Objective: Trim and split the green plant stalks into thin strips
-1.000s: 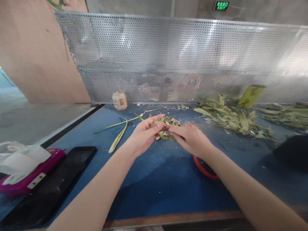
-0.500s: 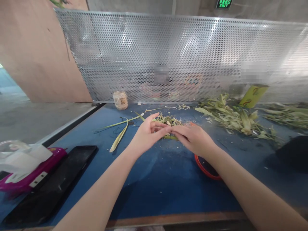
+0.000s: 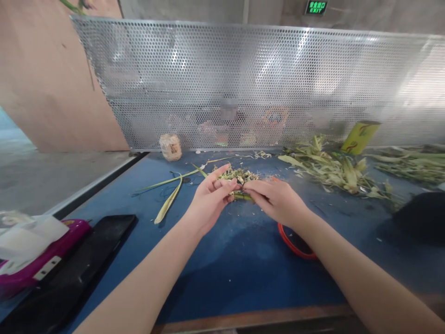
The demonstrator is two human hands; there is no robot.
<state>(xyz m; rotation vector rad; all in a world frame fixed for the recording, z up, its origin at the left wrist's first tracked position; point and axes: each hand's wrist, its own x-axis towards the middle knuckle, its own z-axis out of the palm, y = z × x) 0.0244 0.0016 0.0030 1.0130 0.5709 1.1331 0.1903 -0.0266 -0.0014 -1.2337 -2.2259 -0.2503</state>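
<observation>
Over the middle of the blue table (image 3: 208,283), my left hand (image 3: 210,199) has its thumb and fingers curled together in a pinch, the index finger partly raised. Close beside it, my right hand (image 3: 276,199) is closed too, its fingertips pressed together and nearly meeting the left thumb. Whatever lies between the fingertips is too small to make out. Just behind both hands is a heap of greenish plant scraps (image 3: 241,175). A green stalk piece (image 3: 242,196) shows below the fingertips. Partly hidden under my right wrist is a round container with a red rim (image 3: 290,246).
Loose leaf strips (image 3: 168,204) lie left of my hands. A pile of pale green leaves (image 3: 333,169) and a yellow-green box (image 3: 360,138) are at the right. A wrapped roll (image 3: 170,147) stands by the perforated metal screen (image 3: 194,69). At left are a black tray-like slab (image 3: 79,273) and a purple tissue holder (image 3: 74,234).
The fingertips have parted slightly, and the left thumb has drawn back from the right fingers. The whole view has shifted a little, so things appear further left.
</observation>
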